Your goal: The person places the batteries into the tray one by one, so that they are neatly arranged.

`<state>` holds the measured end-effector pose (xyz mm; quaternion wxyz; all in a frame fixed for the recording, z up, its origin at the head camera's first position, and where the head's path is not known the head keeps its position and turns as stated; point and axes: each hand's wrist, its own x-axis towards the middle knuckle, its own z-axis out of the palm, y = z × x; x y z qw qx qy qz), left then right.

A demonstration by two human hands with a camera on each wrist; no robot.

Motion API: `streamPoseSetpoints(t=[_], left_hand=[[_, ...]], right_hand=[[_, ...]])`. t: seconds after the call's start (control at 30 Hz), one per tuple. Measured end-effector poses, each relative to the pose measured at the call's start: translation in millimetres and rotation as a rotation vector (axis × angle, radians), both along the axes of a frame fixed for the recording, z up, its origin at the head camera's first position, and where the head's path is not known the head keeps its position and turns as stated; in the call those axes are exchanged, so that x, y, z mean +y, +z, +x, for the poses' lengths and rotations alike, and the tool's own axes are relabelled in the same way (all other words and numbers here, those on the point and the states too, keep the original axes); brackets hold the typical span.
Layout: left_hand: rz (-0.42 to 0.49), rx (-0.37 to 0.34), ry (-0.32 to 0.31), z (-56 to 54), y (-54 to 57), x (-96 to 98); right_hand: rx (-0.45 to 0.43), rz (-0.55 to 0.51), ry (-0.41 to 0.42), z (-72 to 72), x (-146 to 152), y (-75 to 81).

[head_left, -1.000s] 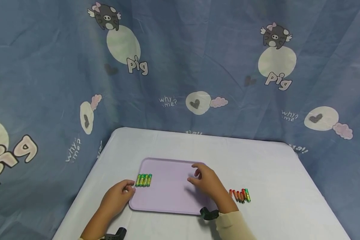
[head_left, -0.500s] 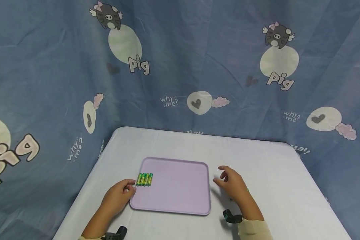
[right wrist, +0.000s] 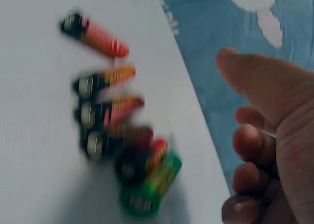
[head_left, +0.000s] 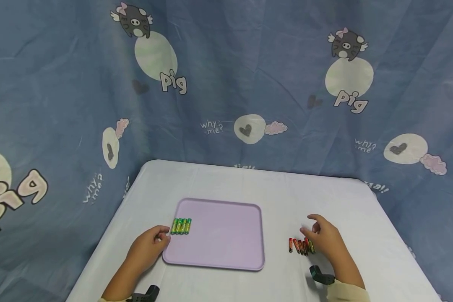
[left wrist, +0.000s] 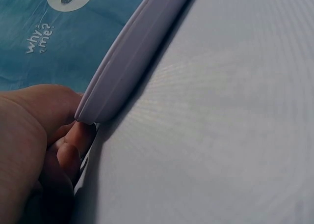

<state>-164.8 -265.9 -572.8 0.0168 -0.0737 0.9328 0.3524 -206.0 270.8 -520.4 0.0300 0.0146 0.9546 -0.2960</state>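
A lilac tray (head_left: 222, 251) lies on the white table. Inside it, along the left side, several green-and-yellow batteries (head_left: 181, 226) stand in a tidy row. My left hand (head_left: 145, 248) holds the tray's left rim; the left wrist view has the thumb against the tray wall (left wrist: 120, 62) and curled fingers below. Over to the right, my right hand (head_left: 327, 239) hovers above a loose group of red-and-black batteries (head_left: 298, 246), thumb and fingers apart and nothing between them. One green battery (right wrist: 152, 187) lies at that group's end, partly behind the hand in the head view.
A white cloth covers the table (head_left: 211, 180). Behind it and on the left hangs a blue printed curtain (head_left: 219, 84). Dark wrist devices (head_left: 321, 275) sit on both forearms.
My right hand has moved from over the tray's right part to the loose batteries on the right. My left hand stays at the tray's rim, and the row of green batteries looks the same.
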Motion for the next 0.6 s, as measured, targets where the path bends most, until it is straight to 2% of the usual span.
streamPoseSetpoints(t=[0.17, 0.33, 0.6], left_hand=[[0.006, 0.009, -0.005, -0.5, -1.2, -0.2], [0.010, 0.003, -0.003, -0.5, -0.3, 0.3], [0.029, -0.010, -0.005, 1.1, 4.9, 1.8]], right_hand=[[-0.064, 0.006, 0.004, 4.3, 15, -10.3], [-0.114, -0.041, 0.032, 9.9, 23, -20.7], [-0.154, -0.101, 0.093, 14.0, 27, -22.3]])
